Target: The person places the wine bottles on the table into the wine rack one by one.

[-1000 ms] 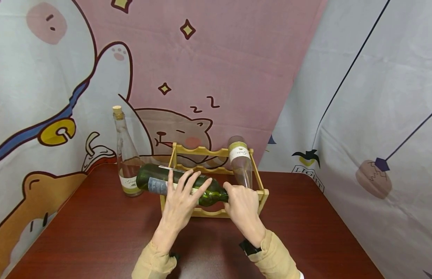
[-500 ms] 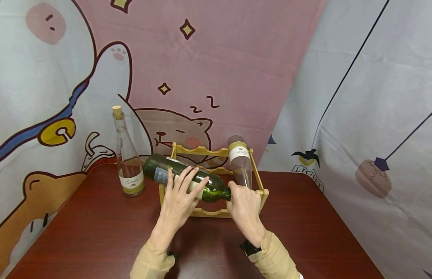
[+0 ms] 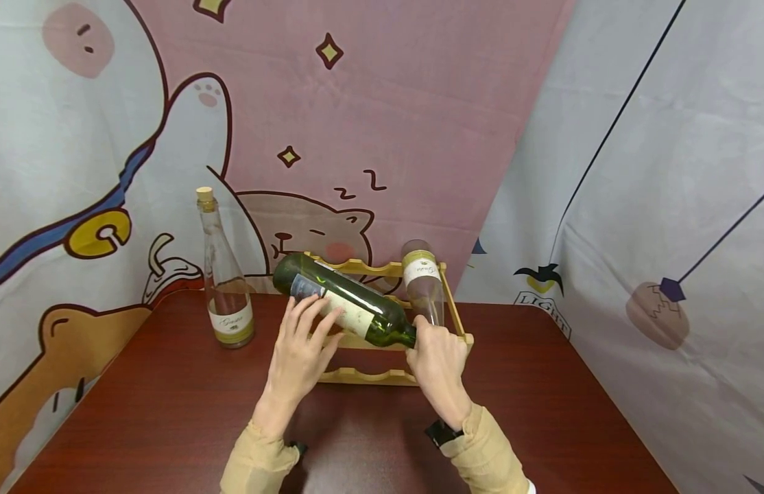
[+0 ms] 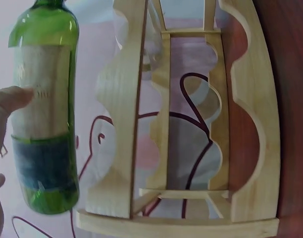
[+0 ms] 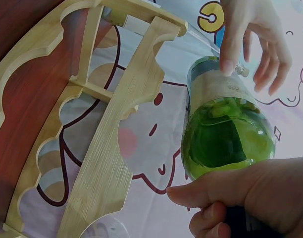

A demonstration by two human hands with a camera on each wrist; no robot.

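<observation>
A green wine bottle (image 3: 357,302) is held tilted above a light wooden wine rack (image 3: 365,377), its base up to the left. My right hand (image 3: 440,357) grips it by the neck. Beside its label, my left hand (image 3: 298,350) has loosely spread fingers, and the thumb touches or nearly touches the label in the left wrist view, where the bottle (image 4: 45,94) appears apart from the rack (image 4: 117,124). In the rack's right slot lies a clear bottle (image 3: 424,285), base toward the back; the right hand hides its neck end.
A corked clear bottle (image 3: 230,309) stands upright on the dark red table (image 3: 172,412), left of the rack. Behind the table hangs a cartoon-printed cloth (image 3: 419,123), which also runs along both sides.
The green bottle has moved right and up, its base rising higher over the rack. My left hand has slid back from around the bottle, its fingers loosening. The right hand keeps its grip.
</observation>
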